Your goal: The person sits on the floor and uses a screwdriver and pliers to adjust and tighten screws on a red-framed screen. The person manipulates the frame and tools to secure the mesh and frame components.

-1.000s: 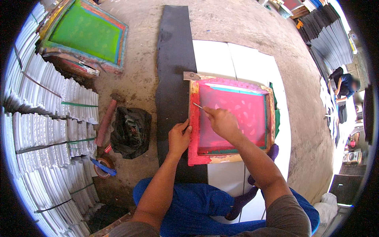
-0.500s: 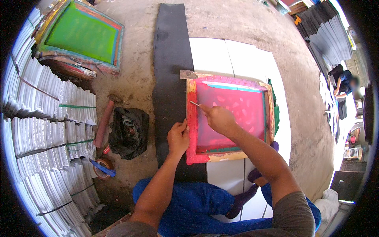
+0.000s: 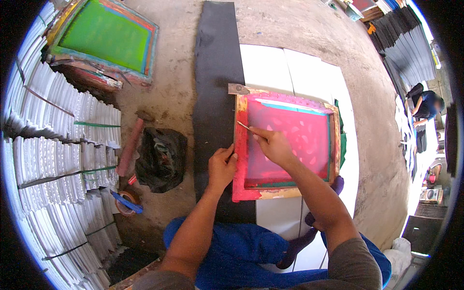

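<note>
A wooden screen-printing frame (image 3: pixel 240 169) with pink mesh lies flat, its left bar stained red. Pale blotches mark the mesh, and teal and white strips run along its far inner edge. My left hand (image 3: pixel 223 167) is closed against the frame's left bar, the thumb beside its outer edge. Above the mesh, my right hand (image 3: pixel 271 146) pinches a thin, pale stick-like tool (image 3: pixel 243 125). The tool's tip is over the upper part of the red-stained left bar; whether it touches the wood I cannot tell. Part of the mesh is hidden under my right hand and forearm.
Under the frame are white panels (image 3: pixel 270 67) and a long black sheet (image 3: pixel 217 58). To the left stand bundled white stacks (image 3: pixel 48 164), a green-meshed frame (image 3: pixel 106 38), a black plastic bag (image 3: pixel 162 159) and a tape roll (image 3: pixel 126 203). A person (image 3: pixel 425 104) works at far right.
The whole view has shifted slightly, moving the scene rightward. The tool's tip is a little nearer the left bar's outer edge. My left hand stays on the frame.
</note>
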A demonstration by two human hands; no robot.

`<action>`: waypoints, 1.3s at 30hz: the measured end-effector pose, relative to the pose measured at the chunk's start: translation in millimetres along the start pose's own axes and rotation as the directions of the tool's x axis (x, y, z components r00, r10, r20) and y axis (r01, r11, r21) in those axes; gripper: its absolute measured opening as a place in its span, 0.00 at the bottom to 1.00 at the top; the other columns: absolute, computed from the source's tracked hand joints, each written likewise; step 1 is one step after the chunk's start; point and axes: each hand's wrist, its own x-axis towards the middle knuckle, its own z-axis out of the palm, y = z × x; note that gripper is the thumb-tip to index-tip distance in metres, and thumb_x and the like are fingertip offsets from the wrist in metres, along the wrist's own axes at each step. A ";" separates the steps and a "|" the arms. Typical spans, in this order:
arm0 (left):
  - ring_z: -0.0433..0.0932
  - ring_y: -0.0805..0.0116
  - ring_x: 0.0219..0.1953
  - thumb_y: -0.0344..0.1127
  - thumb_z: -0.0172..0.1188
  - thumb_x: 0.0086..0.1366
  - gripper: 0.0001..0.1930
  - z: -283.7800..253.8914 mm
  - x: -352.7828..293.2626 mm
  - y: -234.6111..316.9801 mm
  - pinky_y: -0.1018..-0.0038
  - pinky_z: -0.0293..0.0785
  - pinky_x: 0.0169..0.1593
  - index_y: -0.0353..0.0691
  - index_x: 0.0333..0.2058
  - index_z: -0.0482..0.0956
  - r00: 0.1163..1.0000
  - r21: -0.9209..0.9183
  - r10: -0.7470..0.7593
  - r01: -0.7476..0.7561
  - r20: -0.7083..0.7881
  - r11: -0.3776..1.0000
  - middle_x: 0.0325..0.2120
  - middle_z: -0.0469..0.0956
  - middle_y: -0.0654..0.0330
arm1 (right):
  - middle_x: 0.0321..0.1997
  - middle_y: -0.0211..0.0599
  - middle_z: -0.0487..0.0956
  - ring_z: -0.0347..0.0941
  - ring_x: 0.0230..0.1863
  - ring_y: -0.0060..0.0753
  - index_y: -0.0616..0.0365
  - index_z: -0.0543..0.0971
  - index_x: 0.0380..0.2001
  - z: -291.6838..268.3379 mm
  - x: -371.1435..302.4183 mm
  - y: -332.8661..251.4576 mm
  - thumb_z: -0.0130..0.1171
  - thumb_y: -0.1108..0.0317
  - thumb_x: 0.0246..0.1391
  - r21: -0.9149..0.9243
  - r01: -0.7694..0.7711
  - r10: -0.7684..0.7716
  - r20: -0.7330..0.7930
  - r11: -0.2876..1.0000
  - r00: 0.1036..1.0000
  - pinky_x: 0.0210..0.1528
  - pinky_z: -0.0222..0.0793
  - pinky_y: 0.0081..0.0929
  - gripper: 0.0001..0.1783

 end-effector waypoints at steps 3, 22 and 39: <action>0.82 0.56 0.34 0.31 0.62 0.64 0.17 -1.5 1.1 0.5 0.66 0.77 0.40 0.36 0.52 0.82 1.000 0.005 0.005 -0.005 -0.004 1.000 0.33 0.81 0.49 | 0.38 0.48 0.84 0.83 0.36 0.52 0.45 0.83 0.53 -7.4 -10.6 -6.4 0.59 0.62 0.63 -0.088 -0.118 0.121 0.034 0.989 0.992 0.39 0.79 0.43 0.16; 0.82 0.57 0.32 0.32 0.63 0.64 0.17 -5.8 3.5 0.9 0.65 0.77 0.39 0.36 0.52 0.82 0.999 0.049 0.013 -0.015 0.038 0.999 0.33 0.81 0.49 | 0.27 0.47 0.81 0.80 0.26 0.46 0.44 0.84 0.52 -2.8 -9.4 -0.1 0.60 0.63 0.61 -0.094 0.200 -0.208 -0.088 0.975 0.974 0.30 0.75 0.41 0.16; 0.82 0.57 0.31 0.33 0.63 0.64 0.18 -2.5 4.3 0.9 0.65 0.76 0.38 0.36 0.52 0.82 0.999 -0.007 -0.020 0.020 0.028 1.000 0.31 0.81 0.48 | 0.33 0.45 0.85 0.80 0.29 0.24 0.51 0.81 0.56 -2.5 8.3 31.7 0.55 0.62 0.67 0.358 -0.337 0.260 0.248 0.871 0.933 0.34 0.75 0.30 0.18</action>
